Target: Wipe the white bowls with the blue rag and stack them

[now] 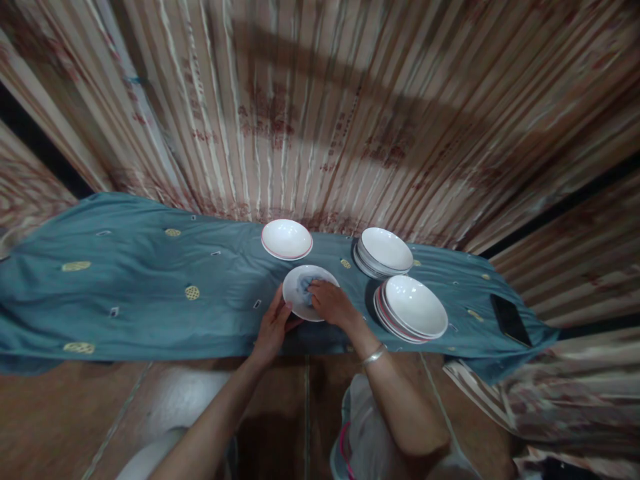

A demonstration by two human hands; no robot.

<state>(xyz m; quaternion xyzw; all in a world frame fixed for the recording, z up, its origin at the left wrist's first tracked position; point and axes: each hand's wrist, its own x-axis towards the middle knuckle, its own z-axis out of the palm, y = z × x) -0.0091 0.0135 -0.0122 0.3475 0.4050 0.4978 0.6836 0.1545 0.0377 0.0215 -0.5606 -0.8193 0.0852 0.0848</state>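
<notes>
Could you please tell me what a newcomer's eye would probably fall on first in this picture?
Probably the white dish near the centre, which the left hand holds by its edge while the right hand presses a bluish cloth into it. To its right stand a rear stack and a front stack of dishes, and behind the teal tablecloth hangs a red-patterned curtain.

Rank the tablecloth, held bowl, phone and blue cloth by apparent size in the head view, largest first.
1. Tablecloth
2. Held bowl
3. Phone
4. Blue cloth, partly hidden by the right hand; its full size is unsure.
</notes>
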